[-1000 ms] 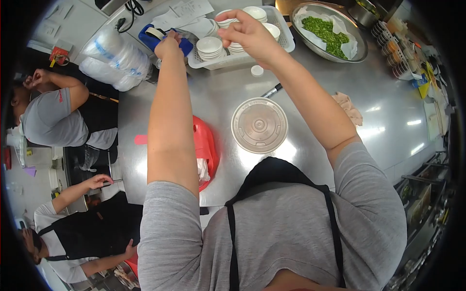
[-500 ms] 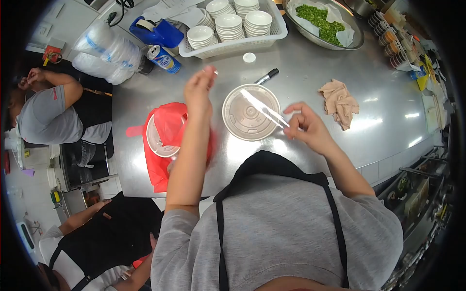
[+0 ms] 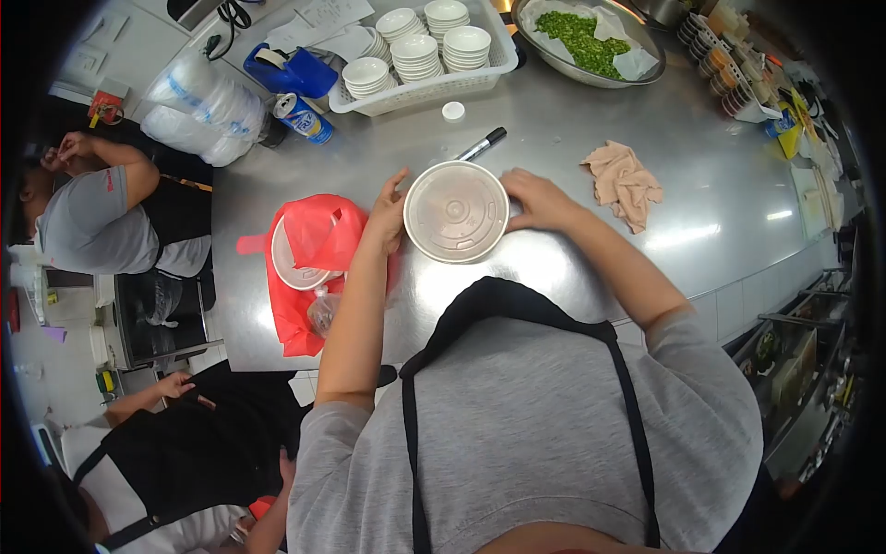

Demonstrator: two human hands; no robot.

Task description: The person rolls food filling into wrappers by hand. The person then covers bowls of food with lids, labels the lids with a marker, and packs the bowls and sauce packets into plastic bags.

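A round container with a translucent lid (image 3: 456,211) stands on the steel table in front of me. My left hand (image 3: 389,214) is at its left side and my right hand (image 3: 540,200) at its right side, fingers curved against the rim. The clear strip seen earlier cannot be made out on the lid. A black-capped marker (image 3: 483,145) lies just behind the container. To the left, a red plastic bag (image 3: 297,319) lies open around another lidded container (image 3: 293,261), with a small clear bag (image 3: 323,312) beside it.
Behind are a white basket (image 3: 434,90) of small dishes, a blue tape dispenser (image 3: 291,71), a can (image 3: 303,119) and a small white cap (image 3: 453,112). A bowl of chopped greens (image 3: 591,78) and a cloth (image 3: 624,183) are at right. Two people are at left.
Both hands have come down from the tape dispenser and basket area to the lidded container. The clear strip in my right hand half a second ago is no longer distinct.
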